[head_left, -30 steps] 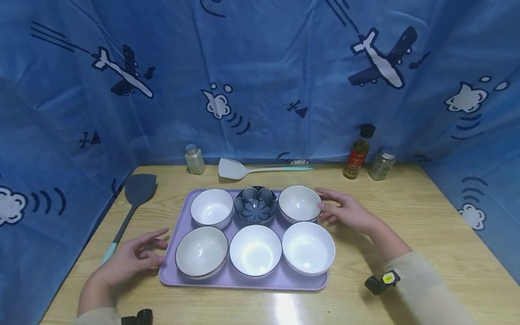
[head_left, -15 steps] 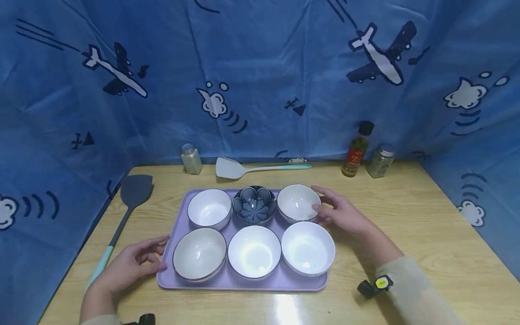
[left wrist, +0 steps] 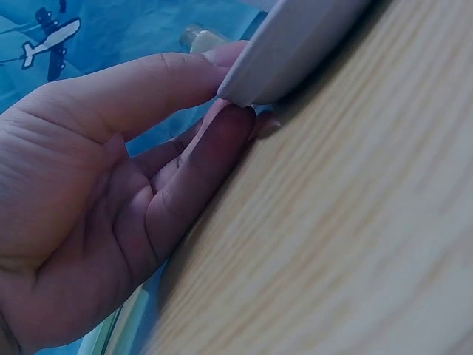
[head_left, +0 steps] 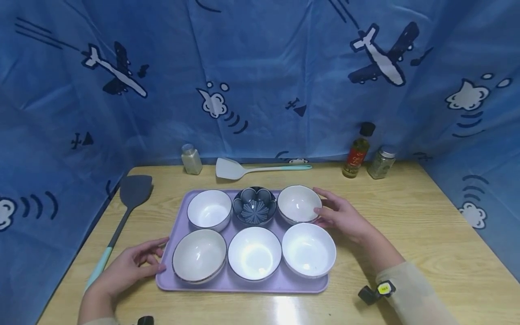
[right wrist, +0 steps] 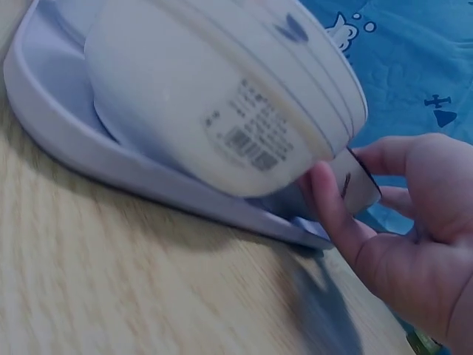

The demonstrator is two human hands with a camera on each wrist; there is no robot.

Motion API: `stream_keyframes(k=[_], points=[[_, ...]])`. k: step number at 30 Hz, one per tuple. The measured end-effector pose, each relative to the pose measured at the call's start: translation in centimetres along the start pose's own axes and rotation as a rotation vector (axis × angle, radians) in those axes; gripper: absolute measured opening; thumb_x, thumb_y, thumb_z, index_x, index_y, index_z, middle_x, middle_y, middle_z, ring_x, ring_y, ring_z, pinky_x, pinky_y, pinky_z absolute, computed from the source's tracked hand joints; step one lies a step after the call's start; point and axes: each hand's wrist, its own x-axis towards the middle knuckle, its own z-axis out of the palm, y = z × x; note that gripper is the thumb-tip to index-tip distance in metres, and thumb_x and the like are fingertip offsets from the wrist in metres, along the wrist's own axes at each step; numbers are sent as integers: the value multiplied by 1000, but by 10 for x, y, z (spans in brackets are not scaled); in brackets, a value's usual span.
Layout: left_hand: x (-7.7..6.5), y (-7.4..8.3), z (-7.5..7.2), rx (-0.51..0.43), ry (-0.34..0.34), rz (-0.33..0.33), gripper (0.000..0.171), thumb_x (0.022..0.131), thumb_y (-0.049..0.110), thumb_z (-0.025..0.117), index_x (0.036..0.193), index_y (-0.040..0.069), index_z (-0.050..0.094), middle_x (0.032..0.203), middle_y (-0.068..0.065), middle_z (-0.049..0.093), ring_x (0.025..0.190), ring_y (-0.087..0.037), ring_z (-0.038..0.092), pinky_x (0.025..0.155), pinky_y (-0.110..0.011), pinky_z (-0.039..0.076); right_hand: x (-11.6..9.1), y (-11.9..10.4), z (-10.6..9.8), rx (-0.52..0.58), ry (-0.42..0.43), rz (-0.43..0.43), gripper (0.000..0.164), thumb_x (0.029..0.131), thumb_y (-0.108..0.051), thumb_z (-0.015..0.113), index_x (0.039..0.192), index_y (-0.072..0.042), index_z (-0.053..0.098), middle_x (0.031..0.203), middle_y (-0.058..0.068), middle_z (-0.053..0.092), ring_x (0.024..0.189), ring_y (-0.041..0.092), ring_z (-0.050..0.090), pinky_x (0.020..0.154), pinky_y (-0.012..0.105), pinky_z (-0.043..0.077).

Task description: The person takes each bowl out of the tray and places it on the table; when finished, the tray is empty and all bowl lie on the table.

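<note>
A lilac tray lies on the table with several bowls in two rows. My left hand pinches its left rim, thumb above and fingers below, as the left wrist view shows. At the back right of the tray is a white dark-rimmed bowl. My right hand grips that bowl's right side between thumb and fingers. Nearer me stands a white bowl with a printed label, partly hiding the gripped bowl in the right wrist view. A dark blue flower-patterned bowl sits mid-back.
Left of the tray lies a dark turner with a mint handle. Along the back are a shaker jar, a pale turner, a red-labelled bottle and a spice jar. A blue curtain encloses the table.
My left hand has come in to the tray's left rim and taken hold of it. The right thumb and fingers have closed in on the back right bowl. The head view has shifted slightly.
</note>
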Motion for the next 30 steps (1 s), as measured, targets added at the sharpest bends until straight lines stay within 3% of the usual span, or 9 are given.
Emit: stream_keyframes(k=[6,16,23,30], points=[[-2,-1,2,21,20,-41,74,84,25,81,148,11,47,118,-16,61,90,-13,65,78,-23,52,-2,-2,6,42,36,20,71,97,-5,58,159,-11,24,154,34,29,88,18,69,80,30,58],[-1,-3,2,6,29,-43,72,84,25,80,148,10,48,118,-15,61,88,-13,65,78,-22,51,-3,-4,5,92,68,19,72,94,0,55,159,-8,24,151,35,33,85,17,69,78,29,59],[-1,-5,3,25,35,-27,71,85,26,80,148,12,49,118,-14,60,88,-13,65,79,-22,50,-4,-12,-7,153,102,-8,72,96,3,53,159,-9,21,150,36,32,82,17,71,77,29,59],[-2,-5,3,7,28,8,70,85,22,80,147,10,49,117,-15,61,88,-13,66,79,-21,50,-11,-21,-25,158,201,-51,72,97,2,52,160,-6,17,152,36,29,84,13,70,78,26,58]])
